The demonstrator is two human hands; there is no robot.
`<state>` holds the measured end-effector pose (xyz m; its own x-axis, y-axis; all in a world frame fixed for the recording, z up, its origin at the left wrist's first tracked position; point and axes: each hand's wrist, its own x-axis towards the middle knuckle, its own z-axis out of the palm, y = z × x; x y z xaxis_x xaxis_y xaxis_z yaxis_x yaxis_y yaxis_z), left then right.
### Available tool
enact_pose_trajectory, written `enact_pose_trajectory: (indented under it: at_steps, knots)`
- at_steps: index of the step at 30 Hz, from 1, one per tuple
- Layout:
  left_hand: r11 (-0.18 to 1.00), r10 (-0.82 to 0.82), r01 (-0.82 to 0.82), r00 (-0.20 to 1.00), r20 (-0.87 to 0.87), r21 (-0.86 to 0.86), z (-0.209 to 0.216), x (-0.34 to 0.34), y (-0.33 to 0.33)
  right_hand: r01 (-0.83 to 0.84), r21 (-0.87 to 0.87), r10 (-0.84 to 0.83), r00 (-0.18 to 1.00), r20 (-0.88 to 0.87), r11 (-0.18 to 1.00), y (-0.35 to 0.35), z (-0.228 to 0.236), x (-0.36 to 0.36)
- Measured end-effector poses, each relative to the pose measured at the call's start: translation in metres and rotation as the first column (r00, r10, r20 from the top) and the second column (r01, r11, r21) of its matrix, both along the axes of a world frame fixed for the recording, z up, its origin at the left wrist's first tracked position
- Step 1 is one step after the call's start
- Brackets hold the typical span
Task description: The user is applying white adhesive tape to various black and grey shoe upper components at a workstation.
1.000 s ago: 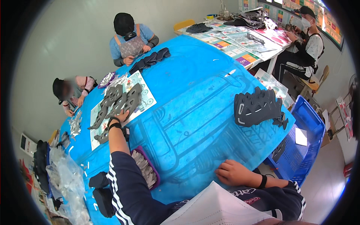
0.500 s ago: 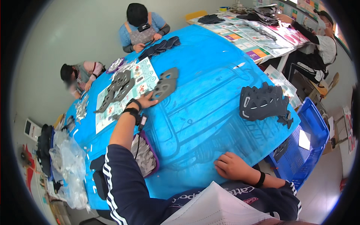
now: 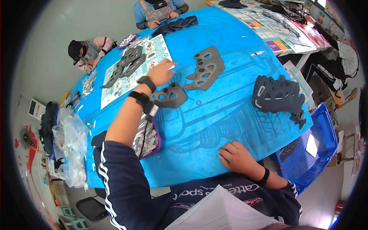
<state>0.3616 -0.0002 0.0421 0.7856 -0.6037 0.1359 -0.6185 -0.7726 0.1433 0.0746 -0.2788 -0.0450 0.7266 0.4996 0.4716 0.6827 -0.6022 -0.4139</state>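
My left hand (image 3: 161,73) hovers above the table, slightly blurred, its fingers apart and nothing visible in them. Close to its wrist lies a dark grey foam pad with cut-out holes (image 3: 174,97). Two similar overlapping foam pads (image 3: 209,71) lie further right. Beyond the hand, on the left, a pile of grey foam pads (image 3: 128,63) sits on a printed sheet (image 3: 103,100). My right hand (image 3: 237,157) rests on the near side of the blue table (image 3: 199,153), its fingers loosely bent and holding nothing. A neat stack of dark foam pads (image 3: 276,96) stands at the right.
A purple-rimmed tray of silvery-grey pieces (image 3: 147,138) sits under my left forearm. A blue plastic crate (image 3: 318,143) stands beyond the table's right edge. Clear plastic bags (image 3: 73,142) hang at the left. Two people (image 3: 159,15) (image 3: 90,53) work across the table; another is at the far right.
My left hand has lifted off the foam pads and moved up and right. Pads that lay together beside it now lie apart on the table. The view has shifted; my right hand stays resting.
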Motion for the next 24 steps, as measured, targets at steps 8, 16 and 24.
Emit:
enact_pose_trajectory:
  at_steps: [8, 16, 24]
  knots:
    - [0.785, 0.598, -0.588, 0.801, 0.007, 0.196, -0.076, 0.112, 0.207, 0.003, -0.044, -0.004, 1.0, -0.007, 0.999, -0.006, 0.0, -0.001]
    - [0.626, 0.779, -0.74, 0.608, -0.153, 0.247, -0.094, 0.124, 0.212, -0.019, -0.063, 0.016, 0.999, -0.042, 0.998, -0.007, 0.001, -0.003]
    - [0.728, 0.587, -0.5, 0.808, -0.051, 0.469, -0.088, 0.128, 0.215, -0.017, -0.101, 0.011, 0.998, -0.066, 0.995, -0.004, 0.009, -0.002]
